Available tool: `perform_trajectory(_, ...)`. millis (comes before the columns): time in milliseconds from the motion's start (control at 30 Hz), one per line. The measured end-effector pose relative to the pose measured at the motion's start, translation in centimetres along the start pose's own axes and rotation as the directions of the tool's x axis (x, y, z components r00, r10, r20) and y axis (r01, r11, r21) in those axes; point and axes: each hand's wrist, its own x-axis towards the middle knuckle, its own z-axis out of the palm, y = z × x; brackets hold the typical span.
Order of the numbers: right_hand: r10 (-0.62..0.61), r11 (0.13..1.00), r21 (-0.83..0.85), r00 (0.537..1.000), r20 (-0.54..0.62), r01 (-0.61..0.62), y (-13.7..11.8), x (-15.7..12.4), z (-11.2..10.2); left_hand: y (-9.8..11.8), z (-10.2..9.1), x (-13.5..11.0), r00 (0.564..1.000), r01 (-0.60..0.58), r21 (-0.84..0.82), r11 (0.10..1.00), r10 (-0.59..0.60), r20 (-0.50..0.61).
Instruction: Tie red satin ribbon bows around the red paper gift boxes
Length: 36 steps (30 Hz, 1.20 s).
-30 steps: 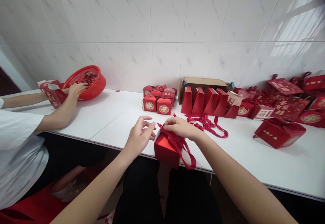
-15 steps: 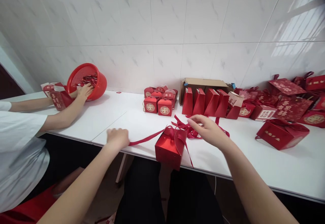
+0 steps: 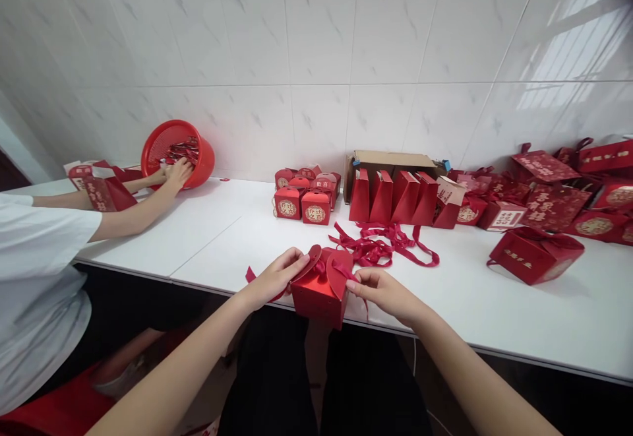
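Observation:
A shiny red gift box [image 3: 320, 294] stands at the table's front edge, partly over it, with curved flaps on top and a ribbon [image 3: 341, 266] threaded through them. My left hand [image 3: 279, 278] is closed on the box's left flap, thumb and fingers pinching it. A loose ribbon end sticks out beyond that hand. On the other side, my right hand [image 3: 378, 292] pinches the ribbon beside the right flap. Behind the box lies a tangle of loose red ribbons [image 3: 368, 250].
Small red boxes [image 3: 316, 206] and a row of tall red boxes [image 3: 403, 198] stand along the wall. Finished-looking red boxes pile up at right, with one box [image 3: 537, 256] nearer. At left, a co-worker's hands [image 3: 178, 173] reach into a tipped red basket [image 3: 205, 165].
My left hand has come right, from the stretched ribbon to the box's left flap. My right hand has moved down from the loose ribbons to the ribbon at the box's right flap.

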Motion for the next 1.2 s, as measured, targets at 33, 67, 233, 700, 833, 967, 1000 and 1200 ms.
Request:
perform_trajectory(33,0.014,0.998,0.061,1.000,0.025,-0.016,0.2,0.2,-0.2,-0.2,-0.2,-0.1,0.999,0.042,-0.031,0.999,-0.041,0.004)
perform_trajectory(67,0.022,0.992,0.121,0.999,0.042,-0.027,0.4,0.4,-0.5,-0.4,-0.5,-0.1,0.997,0.076,-0.059,0.995,-0.076,0.009)
perform_trajectory(233,0.019,0.919,0.392,0.998,0.052,-0.038,0.9,1.2,-3.0,-0.6,-2.6,-0.1,0.985,0.161,-0.157,0.974,-0.168,-0.029)
perform_trajectory(700,0.137,0.985,0.113,0.988,-0.070,-0.129,0.0,-1.6,-8.5,1.3,-3.3,-0.7,0.995,0.084,0.068,0.994,-0.080,-0.055)
perform_trajectory(833,0.186,0.958,-0.196,0.973,-0.137,-0.211,1.2,-2.0,-9.0,0.2,-3.1,-0.2,0.996,0.061,0.082,0.995,-0.055,-0.072)
perform_trajectory(967,0.140,0.891,-0.406,0.974,-0.178,-0.202,3.1,-1.3,-8.5,-1.4,-3.1,0.1,0.989,0.018,0.160,0.987,0.007,-0.149)
perform_trajectory(1000,0.075,0.878,-0.446,0.971,-0.227,-0.172,3.4,-1.1,-8.3,-1.7,-3.1,0.0,0.970,-0.015,0.201,0.979,0.063,-0.235)
perform_trajectory(1200,-0.207,0.872,-0.485,0.851,-0.483,-0.063,1.4,-2.9,-4.8,-2.5,-3.0,-2.9,0.841,-0.067,0.365,0.928,0.250,-0.481)
